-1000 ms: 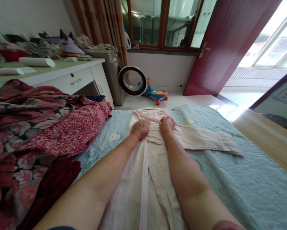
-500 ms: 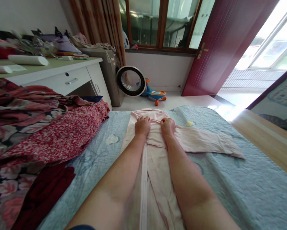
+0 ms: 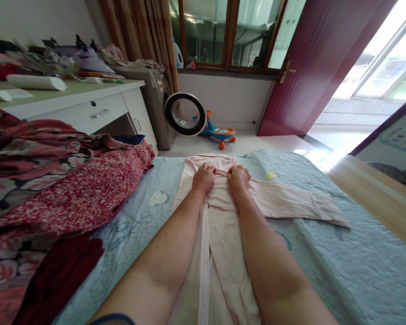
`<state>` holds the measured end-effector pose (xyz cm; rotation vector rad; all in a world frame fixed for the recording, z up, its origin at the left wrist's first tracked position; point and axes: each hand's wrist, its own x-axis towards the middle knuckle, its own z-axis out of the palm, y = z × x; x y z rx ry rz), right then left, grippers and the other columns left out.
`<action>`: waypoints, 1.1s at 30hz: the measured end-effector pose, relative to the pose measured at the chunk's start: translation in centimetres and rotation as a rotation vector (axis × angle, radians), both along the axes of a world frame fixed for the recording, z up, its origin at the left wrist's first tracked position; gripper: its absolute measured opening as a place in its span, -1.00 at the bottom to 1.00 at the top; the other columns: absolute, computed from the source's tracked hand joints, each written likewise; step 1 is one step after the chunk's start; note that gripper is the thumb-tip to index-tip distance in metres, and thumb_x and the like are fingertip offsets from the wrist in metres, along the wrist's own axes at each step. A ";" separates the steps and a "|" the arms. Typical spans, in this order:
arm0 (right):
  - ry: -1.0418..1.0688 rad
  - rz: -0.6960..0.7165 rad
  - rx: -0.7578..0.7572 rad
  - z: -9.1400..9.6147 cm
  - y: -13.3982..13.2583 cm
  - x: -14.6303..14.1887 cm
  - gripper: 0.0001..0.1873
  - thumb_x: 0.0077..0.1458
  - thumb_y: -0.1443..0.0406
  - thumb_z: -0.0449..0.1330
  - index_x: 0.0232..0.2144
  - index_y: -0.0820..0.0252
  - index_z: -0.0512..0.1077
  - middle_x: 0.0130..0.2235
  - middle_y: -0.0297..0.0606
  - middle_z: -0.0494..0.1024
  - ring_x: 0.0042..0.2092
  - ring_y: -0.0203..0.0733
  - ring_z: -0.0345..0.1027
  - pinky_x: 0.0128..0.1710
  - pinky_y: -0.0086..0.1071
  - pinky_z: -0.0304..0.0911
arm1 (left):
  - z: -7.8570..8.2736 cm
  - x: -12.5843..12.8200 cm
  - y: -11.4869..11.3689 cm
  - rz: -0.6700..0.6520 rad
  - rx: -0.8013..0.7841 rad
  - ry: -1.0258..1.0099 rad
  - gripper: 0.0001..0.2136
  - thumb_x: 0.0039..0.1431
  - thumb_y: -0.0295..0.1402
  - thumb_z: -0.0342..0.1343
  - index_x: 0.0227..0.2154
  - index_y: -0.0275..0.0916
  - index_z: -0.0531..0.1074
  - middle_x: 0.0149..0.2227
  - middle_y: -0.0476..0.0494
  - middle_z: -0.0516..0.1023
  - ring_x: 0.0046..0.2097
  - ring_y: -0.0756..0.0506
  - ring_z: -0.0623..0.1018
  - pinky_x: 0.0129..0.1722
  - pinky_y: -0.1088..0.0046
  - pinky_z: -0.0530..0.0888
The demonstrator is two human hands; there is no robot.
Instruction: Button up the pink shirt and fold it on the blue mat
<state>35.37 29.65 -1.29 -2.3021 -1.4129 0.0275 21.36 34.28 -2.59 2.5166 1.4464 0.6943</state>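
Observation:
A pale pink long-sleeved garment (image 3: 223,230), probably a shirt, lies spread on the light blue quilt (image 3: 324,262). One sleeve stretches out to the right, and a long straight strip runs down the front toward me. Near the far end of the garment, my left hand (image 3: 203,178) is closed on a fold of its cloth. My right hand (image 3: 238,178) pinches the same fold a little to the right. Between the hands a short raised ridge of fabric is pulled straight. The fingertips are partly hidden from above.
On the left, a heap of red and floral clothes (image 3: 81,194) lies on the quilt. Past it stand a white desk (image 3: 77,113) with clutter and a washing machine with its round door (image 3: 185,114) open. A blue and orange ride-on toy (image 3: 219,132) sits on the floor near the red door (image 3: 311,58).
Both hands keep hold of the garment's fold, which now shows more clearly raised between them. The left hand has shifted slightly right; the camera view has moved a little.

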 end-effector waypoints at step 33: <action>0.019 0.043 0.053 0.1 -0.4 -0.4 -0.80 0.06 0.34 0.12 -0.33 0.10 0.56 -0.16 -0.18 0.51 -0.06 -0.04 0.22 -0.11 -0.22 -0.02 | -0.2 0.4 1.5 0.063 -0.052 -0.083 -0.81 0.19 -0.39 0.09 -0.23 -0.16 0.59 -0.17 -0.14 0.59 -0.16 -0.10 0.54 -0.15 0.45 0.43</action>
